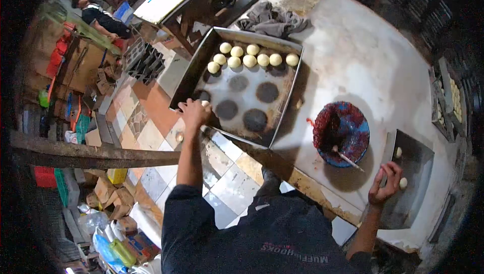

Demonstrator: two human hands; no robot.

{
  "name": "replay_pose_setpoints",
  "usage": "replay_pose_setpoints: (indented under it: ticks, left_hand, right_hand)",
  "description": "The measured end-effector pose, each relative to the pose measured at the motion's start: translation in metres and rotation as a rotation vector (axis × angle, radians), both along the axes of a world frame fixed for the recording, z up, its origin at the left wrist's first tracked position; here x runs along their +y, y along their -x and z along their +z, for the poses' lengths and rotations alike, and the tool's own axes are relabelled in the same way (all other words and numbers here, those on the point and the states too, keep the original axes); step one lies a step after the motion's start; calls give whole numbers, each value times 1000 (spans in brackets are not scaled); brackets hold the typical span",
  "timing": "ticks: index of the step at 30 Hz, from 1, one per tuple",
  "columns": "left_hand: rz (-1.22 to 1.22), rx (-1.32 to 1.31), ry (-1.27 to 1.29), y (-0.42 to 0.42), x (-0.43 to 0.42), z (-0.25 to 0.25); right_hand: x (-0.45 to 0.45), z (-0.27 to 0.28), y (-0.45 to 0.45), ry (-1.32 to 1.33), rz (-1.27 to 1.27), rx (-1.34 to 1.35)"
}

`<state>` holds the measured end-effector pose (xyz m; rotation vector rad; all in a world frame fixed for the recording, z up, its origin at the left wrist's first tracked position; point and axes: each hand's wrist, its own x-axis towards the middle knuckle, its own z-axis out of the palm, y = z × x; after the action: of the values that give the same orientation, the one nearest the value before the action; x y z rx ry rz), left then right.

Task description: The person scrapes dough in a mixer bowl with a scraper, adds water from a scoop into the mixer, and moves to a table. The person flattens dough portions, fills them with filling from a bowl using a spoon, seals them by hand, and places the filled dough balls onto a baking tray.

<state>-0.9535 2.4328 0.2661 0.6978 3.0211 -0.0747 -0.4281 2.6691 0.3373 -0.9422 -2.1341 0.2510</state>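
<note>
My left hand [194,113] is at the near left corner of a large square metal baking tray [288,108]. A pale dough ball [204,103] shows between its thumb and forefinger. Several round dough balls [249,61] sit in two rough rows along the tray's far side, and dark round patches mark its floor. On the right, my right hand [385,184] hovers palm down over the edge of a smaller metal tray [418,173], fingers loosely bent and apart. One dough ball [403,183] lies close beside its outer fingers, another dough ball [399,152] farther up. Its palm is hidden.
Between the trays stands a blue bowl [360,128] smeared with dark red paste, a stick [348,161] leaning in it. A crumpled grey cloth [275,19] lies behind the large tray. A wooden beam [96,154] crosses at left. Another person [101,19] is at the far left.
</note>
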Motion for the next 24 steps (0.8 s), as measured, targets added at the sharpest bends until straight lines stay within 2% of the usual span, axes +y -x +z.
replay_pose_setpoints:
  ticks: [2, 4, 5, 6, 8, 9, 10, 11, 12, 14, 15, 16, 18, 19, 20, 22, 23, 24]
  left_hand:
    - [-103, 60, -275, -43, 17, 28]
    - [-412, -137, -827, -82, 26, 18]
    - [-444, -232, -1028, -124, 46, 25]
    - [-454, -230, -1007, -171, 61, 52]
    - [-568, -505, -1046, -250, 85, 85]
    - [-708, -595, -1022, -278, 93, 74]
    - [-773, -908, -908, -302, 103, 95]
    - [-886, -779, -958, -324, 109, 102]
    - [-995, -648, -1006, -344, 115, 109]
    - [-848, -862, -1082, -367, 117, 129]
    - [-767, -1075, -1142, -375, 119, 111]
    - [-658, -1209, -1231, -388, 122, 105]
    - [-384, -1155, -1293, -410, 123, 98]
    - [-412, -1026, -1316, -417, 123, 97]
    - [-427, -1032, -1306, -424, 121, 96]
    - [-732, -690, -1252, -441, 113, 92]
    - [-660, -694, -1359, -462, 111, 102]
    - [-806, -465, -1308, -463, 108, 91]
  right_hand:
    - [-4, 5, 16, -62, 32, -21]
    - [-12, -1, 34, 101, 204, 147]
    - [-16, -10, 41, 215, 256, 177]
    - [-21, -20, 48, 331, 305, 206]
    - [-32, -31, 60, 896, 513, 421]
    - [-33, -27, 55, 1048, 583, 417]
    - [-34, -21, 49, 1201, 650, 413]
    - [-37, 19, 49, 983, 542, 356]
    - [-31, 12, 36, 964, 465, 431]
    - [-20, 22, 13, 787, 447, 498]
    - [-17, 14, 5, 650, 496, 511]
    - [-13, 16, 3, 389, 571, 443]
    - [-22, 32, -9, 405, 581, 393]
    - [-23, 30, -14, 354, 585, 418]
    - [-27, 30, -20, 350, 570, 426]
    - [-36, 32, -30, 585, 466, 544]
    - [-43, 32, -34, 576, 454, 546]
    - [-51, 30, -37, 559, 367, 569]
